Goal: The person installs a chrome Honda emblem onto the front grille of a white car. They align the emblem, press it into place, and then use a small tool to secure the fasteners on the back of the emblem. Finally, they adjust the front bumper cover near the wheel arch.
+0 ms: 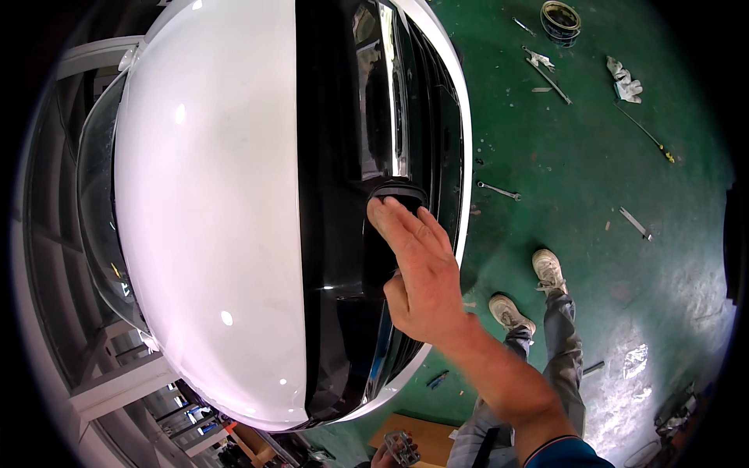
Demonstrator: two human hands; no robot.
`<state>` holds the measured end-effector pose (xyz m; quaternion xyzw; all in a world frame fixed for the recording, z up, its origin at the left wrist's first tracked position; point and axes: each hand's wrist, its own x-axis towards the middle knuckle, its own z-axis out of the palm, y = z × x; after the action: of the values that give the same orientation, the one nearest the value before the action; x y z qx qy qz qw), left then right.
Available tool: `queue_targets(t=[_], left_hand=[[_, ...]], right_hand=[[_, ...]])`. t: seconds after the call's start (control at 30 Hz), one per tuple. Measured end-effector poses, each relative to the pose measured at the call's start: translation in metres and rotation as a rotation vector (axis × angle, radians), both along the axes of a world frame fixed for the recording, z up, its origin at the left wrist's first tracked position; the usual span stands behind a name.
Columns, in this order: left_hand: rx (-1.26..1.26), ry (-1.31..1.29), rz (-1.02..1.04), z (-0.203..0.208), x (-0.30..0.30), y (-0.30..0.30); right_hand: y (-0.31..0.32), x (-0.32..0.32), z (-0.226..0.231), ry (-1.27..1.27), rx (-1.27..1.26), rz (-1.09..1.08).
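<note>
My right hand (427, 285) reaches over the front of a white car, fingers stretched out with the tips at a black rounded piece (398, 190) in the middle of the dark front trim. Its thumb lies lower on the left. At the bottom edge, my left hand (382, 459), small and partly cut off, has its fingers around a silvery metal part with openings (401, 448); its exact kind is unclear. Beside the black piece runs a shiny chrome strip (395, 101). The white hood (211, 210) fills the left, bordered by a glossy black band (331, 156).
Wrenches (499, 191), a long yellow-handled tool (644, 134), white gloves (624, 80) and a round can (560, 21) lie or stand on the green floor (577, 171). A cardboard piece (413, 427) is below the bumper. My shoes (548, 269) stand right of the car.
</note>
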<state>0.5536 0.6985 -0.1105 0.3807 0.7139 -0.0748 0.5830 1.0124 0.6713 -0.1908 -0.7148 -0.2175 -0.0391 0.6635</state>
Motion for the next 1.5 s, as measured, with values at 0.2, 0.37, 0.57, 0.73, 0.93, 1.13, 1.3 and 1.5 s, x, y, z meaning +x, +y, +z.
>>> queue_targets(t=[0.2,0.37,0.57,0.73,0.93,1.13,1.3,1.5], left_hand=[[0.063,0.029,-0.187,-0.004,-0.014,0.001],[0.025,-0.003,0.017,-0.004,-0.013,0.005],[0.027,0.04,0.043,-0.007,-0.015,0.006],[0.01,0.053,-0.015,-0.01,-0.018,-0.002],[0.017,0.011,-0.064,-0.014,-0.015,0.002],[0.011,0.019,-0.045,-0.006,0.007,0.009],[-0.01,0.039,0.057,-0.007,0.002,0.005],[-0.03,0.042,-0.018,-0.011,0.008,0.003]], right_hand=[[-0.06,-0.034,-0.022,0.075,0.147,0.397],[-0.044,-0.017,-0.02,0.414,0.628,0.157],[-0.002,0.017,-0.004,0.226,0.39,0.116],[-0.001,-0.026,0.007,0.126,0.218,0.198],[-0.009,-0.082,-0.001,0.136,0.091,0.264],[-0.041,-0.076,-0.059,0.387,0.067,0.132],[-0.039,-0.028,-0.057,0.196,0.156,-0.087],[0.016,0.012,-0.025,-0.016,0.151,-0.036]])
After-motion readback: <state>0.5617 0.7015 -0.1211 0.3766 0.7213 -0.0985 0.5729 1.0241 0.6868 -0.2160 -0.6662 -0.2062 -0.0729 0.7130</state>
